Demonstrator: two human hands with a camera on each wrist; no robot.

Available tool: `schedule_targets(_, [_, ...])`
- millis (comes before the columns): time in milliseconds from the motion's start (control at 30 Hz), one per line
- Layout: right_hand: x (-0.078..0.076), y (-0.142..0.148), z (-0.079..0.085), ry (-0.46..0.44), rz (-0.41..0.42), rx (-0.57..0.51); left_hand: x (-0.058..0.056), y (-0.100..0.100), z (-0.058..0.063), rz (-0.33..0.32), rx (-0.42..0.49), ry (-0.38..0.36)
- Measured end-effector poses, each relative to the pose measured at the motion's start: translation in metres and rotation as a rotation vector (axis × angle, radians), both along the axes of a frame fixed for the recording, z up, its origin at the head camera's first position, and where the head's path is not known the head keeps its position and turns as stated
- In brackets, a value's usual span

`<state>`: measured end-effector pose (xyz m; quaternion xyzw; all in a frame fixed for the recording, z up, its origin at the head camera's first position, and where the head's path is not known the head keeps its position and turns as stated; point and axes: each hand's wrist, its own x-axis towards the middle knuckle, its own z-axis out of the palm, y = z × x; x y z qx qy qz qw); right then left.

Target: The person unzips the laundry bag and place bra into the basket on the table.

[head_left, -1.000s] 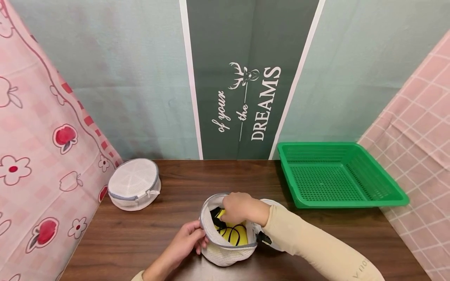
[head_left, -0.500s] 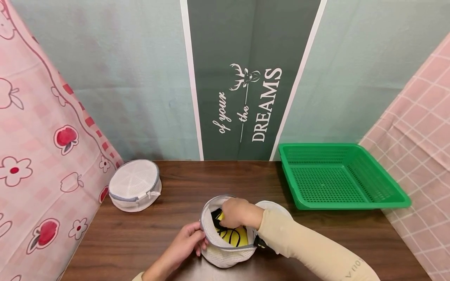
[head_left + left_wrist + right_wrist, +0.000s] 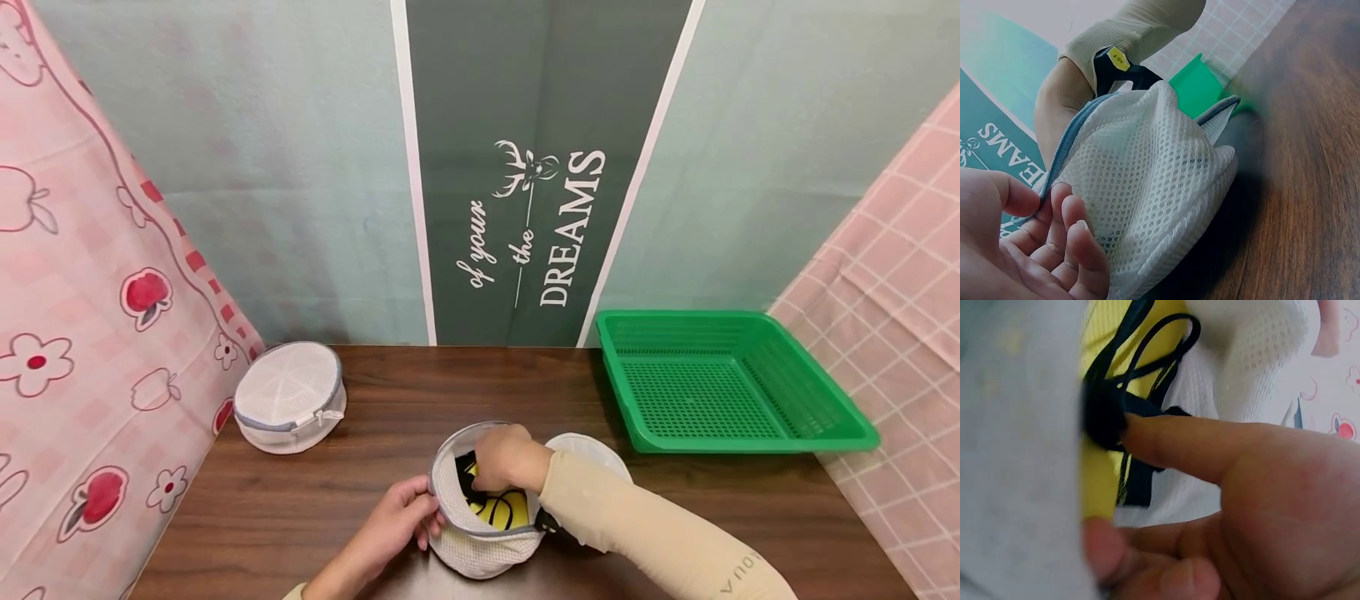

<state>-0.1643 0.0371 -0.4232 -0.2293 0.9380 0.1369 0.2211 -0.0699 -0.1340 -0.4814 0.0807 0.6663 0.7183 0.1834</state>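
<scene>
In the head view a round white mesh laundry bag (image 3: 480, 550) stands near the table's front, its grey-edged top folded back to the right. My left hand (image 3: 405, 517) pinches the bag's rim on the left side; the left wrist view shows thumb and fingers at the blue-grey zipper edge (image 3: 1066, 140). My right hand (image 3: 506, 458) reaches inside the bag. There lies a yellow ribbed garment (image 3: 502, 510) with black cords (image 3: 1160, 359). In the right wrist view the thumb touches a black bunched part (image 3: 1105, 419), fingers bent below, partly hidden by a blurred pale surface.
A second round mesh laundry bag (image 3: 288, 387), zipped, sits at the table's back left. At the back right stands a green plastic basket (image 3: 637, 417). Cloth hangs behind and on both sides of the wooden table (image 3: 300, 492).
My right hand has shifted slightly within the bag and its forearm has swung a little left. My left hand keeps hold of the rim. The head view has tilted slightly.
</scene>
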Motion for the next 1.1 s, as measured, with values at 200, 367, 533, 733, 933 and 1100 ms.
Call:
schedule_targets(200, [-0.007, 0.005, -0.003, -0.006, -0.038, -0.107, 0.000, 0.000, -0.002, -0.002, -0.002, -0.002])
schedule_targets(367, [-0.008, 0.005, -0.003, -0.014, -0.036, -0.092, 0.000, 0.000, -0.003, -0.010, -0.003, -0.010])
schedule_targets(533, [-0.007, 0.005, -0.005, -0.013, -0.026, -0.062, -0.001, 0.000, -0.004, -0.014, 0.007, -0.005])
schedule_targets(733, [-0.010, 0.007, -0.007, -0.032, -0.021, -0.056, -0.001, 0.001, -0.004, -0.016, 0.007, -0.009])
schedule_targets(933, [-0.009, 0.010, -0.008, -0.061, 0.005, -0.055, -0.001, 0.001, -0.004, -0.013, 0.002, -0.008])
schedule_targets(1100, [-0.009, 0.011, -0.007, -0.090, -0.002, -0.073, -0.001, 0.001, -0.005, -0.012, 0.006, -0.004])
